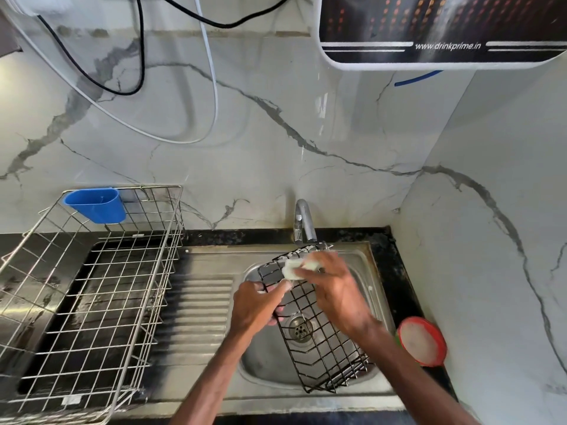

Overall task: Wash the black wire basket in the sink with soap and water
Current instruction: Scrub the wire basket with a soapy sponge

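Observation:
The black wire basket (319, 342) lies tilted over the steel sink (267, 366), its far end up near the tap (303, 222). My left hand (257, 305) grips the basket's left rim. My right hand (334, 289) holds a pale soapy sponge (294, 268) against the basket's upper wires. The sponge and right hand are blurred. The drain (299, 328) shows through the basket's mesh. No running water is visible at the tap.
A large steel dish rack (92, 286) with a blue plastic cup (96, 204) stands on the drainboard at left. A red-rimmed round soap tub (422, 342) sits on the black counter at right. Marble walls close in behind and to the right; cables hang above.

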The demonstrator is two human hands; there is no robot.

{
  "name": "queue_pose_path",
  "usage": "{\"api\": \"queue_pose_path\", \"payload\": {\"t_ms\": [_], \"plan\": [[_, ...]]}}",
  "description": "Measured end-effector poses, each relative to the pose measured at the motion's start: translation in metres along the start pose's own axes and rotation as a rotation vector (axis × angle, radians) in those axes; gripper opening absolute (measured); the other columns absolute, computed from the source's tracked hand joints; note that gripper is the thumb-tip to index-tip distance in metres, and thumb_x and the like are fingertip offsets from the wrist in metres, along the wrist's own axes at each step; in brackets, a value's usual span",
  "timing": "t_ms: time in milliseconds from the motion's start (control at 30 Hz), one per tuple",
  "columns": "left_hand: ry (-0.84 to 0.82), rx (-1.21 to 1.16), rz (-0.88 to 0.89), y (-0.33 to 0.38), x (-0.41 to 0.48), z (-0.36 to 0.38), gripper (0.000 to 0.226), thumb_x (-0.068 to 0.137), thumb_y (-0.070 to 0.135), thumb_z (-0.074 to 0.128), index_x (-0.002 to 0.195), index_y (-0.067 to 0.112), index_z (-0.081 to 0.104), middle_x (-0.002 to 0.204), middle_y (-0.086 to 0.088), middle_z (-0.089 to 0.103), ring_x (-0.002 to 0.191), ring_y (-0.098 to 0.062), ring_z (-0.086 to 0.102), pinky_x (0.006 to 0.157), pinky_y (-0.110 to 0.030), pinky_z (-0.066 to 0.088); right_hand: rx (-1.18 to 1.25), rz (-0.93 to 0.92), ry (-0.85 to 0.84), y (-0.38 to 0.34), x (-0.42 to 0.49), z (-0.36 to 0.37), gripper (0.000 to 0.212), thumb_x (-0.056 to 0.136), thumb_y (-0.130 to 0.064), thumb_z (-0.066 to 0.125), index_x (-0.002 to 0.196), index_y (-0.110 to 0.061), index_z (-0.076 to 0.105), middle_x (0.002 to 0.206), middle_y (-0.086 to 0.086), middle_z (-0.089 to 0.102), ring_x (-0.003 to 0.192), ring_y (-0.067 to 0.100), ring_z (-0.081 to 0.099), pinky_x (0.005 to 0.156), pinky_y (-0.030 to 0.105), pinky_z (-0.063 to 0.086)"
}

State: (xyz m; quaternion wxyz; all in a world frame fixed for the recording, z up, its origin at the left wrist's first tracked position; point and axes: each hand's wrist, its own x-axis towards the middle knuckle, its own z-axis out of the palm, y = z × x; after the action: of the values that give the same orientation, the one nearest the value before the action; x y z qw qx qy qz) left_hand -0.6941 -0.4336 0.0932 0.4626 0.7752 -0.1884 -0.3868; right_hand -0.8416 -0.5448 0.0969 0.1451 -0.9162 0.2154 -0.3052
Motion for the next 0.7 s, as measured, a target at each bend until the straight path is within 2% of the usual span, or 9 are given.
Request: {"api": "queue_pose_path", "payload": {"t_ms": [67, 133, 167, 233, 300, 367, 533, 633, 700], "plan": [[-0.023, 0.033, 0.020, 0.001, -0.002, 0.000, 0.028, 0.082, 0.039, 0.084, 0.084, 0.013, 0.076, 0.067, -0.006, 0.077, 0.063, -0.024, 0.078, 0.060, -0.045, 0.066, -0.062, 0.092, 0.064, 0.025, 0.006, -0.012, 0.045, 0.085, 0.011, 0.050, 0.106, -0.017, 0.078, 0.120, 0.006, 0.068, 0.114, 0.024, 0.061, 0.078, 0.034, 0.063], [-0.055, 0.037, 0.013, 0.003, -0.004, 0.001, 0.030, 0.081, 0.042, 0.084, 0.085, 0.013, 0.077, 0.068, -0.008, 0.077, 0.064, -0.027, 0.078, 0.063, -0.049, 0.065, -0.085, 0.199, 0.106, 0.044, 0.009, -0.019, 0.052, 0.078, 0.024, 0.056, 0.105, -0.015, 0.077, 0.118, 0.005, 0.071, 0.110, 0.024, 0.066, 0.070, 0.033, 0.064], [-0.071, 0.040, 0.008, 0.005, -0.005, 0.002, 0.034, 0.082, 0.043, 0.084, 0.086, 0.010, 0.077, 0.068, -0.010, 0.077, 0.065, -0.029, 0.078, 0.064, -0.050, 0.065, -0.073, 0.210, 0.100, 0.046, 0.008, -0.018, 0.054, 0.077, 0.026, 0.058, 0.107, -0.014, 0.077, 0.120, 0.005, 0.071, 0.110, 0.024, 0.068, 0.071, 0.032, 0.064], [-0.091, 0.046, -0.004, 0.008, -0.005, 0.005, 0.046, 0.082, 0.045, 0.083, 0.084, -0.001, 0.076, 0.068, -0.013, 0.076, 0.065, -0.032, 0.077, 0.065, -0.051, 0.065, -0.008, 0.155, 0.064, 0.037, 0.003, -0.011, 0.050, 0.085, 0.021, 0.054, 0.118, -0.011, 0.073, 0.128, 0.007, 0.068, 0.118, 0.023, 0.067, 0.083, 0.030, 0.062], [-0.089, 0.047, -0.023, 0.011, -0.006, 0.007, 0.056, 0.083, 0.046, 0.081, 0.083, -0.009, 0.073, 0.066, -0.015, 0.075, 0.064, -0.033, 0.077, 0.062, -0.046, 0.066, 0.078, 0.078, 0.005, 0.018, -0.003, -0.002, 0.053, 0.087, 0.023, 0.049, 0.127, -0.007, 0.067, 0.138, 0.008, 0.061, 0.132, 0.020, 0.056, 0.101, 0.025, 0.053], [-0.087, 0.044, -0.031, 0.013, -0.006, 0.009, 0.058, 0.085, 0.045, 0.080, 0.087, -0.012, 0.072, 0.066, -0.016, 0.075, 0.063, -0.032, 0.077, 0.059, -0.040, 0.065, 0.155, 0.053, -0.036, 0.004, -0.006, 0.005, 0.061, 0.081, 0.027, 0.048, 0.131, -0.006, 0.064, 0.143, 0.008, 0.057, 0.139, 0.014, 0.048, 0.110, 0.023, 0.044], [-0.069, 0.017, -0.057, 0.013, -0.004, 0.004, 0.058, 0.090, 0.044, 0.077, 0.095, -0.013, 0.070, 0.071, -0.022, 0.075, 0.061, -0.033, 0.076, 0.052, -0.034, 0.062, 0.284, 0.017, -0.120, -0.012, -0.003, 0.007, 0.066, 0.082, 0.024, 0.050, 0.139, -0.009, 0.058, 0.145, 0.005, 0.055, 0.139, 0.009, 0.047, 0.112, 0.023, 0.043], [-0.074, 0.057, -0.038, 0.015, -0.002, -0.001, 0.051, 0.087, 0.045, 0.079, 0.087, -0.006, 0.074, 0.068, -0.016, 0.076, 0.064, -0.033, 0.077, 0.058, -0.041, 0.065, 0.247, -0.037, -0.155, -0.003, 0.003, 0.002, 0.072, 0.082, 0.025, 0.046, 0.143, -0.012, 0.054, 0.150, 0.005, 0.051, 0.142, 0.012, 0.044, 0.112, 0.025, 0.042], [-0.075, 0.057, -0.035, 0.018, -0.002, -0.004, 0.055, 0.084, 0.045, 0.082, 0.084, -0.009, 0.073, 0.067, -0.016, 0.075, 0.065, -0.034, 0.077, 0.059, -0.042, 0.065, 0.179, -0.007, -0.093, 0.010, 0.009, 0.000, 0.068, 0.085, 0.025, 0.047, 0.141, -0.011, 0.056, 0.149, 0.006, 0.051, 0.140, 0.015, 0.046, 0.108, 0.027, 0.047]]}}
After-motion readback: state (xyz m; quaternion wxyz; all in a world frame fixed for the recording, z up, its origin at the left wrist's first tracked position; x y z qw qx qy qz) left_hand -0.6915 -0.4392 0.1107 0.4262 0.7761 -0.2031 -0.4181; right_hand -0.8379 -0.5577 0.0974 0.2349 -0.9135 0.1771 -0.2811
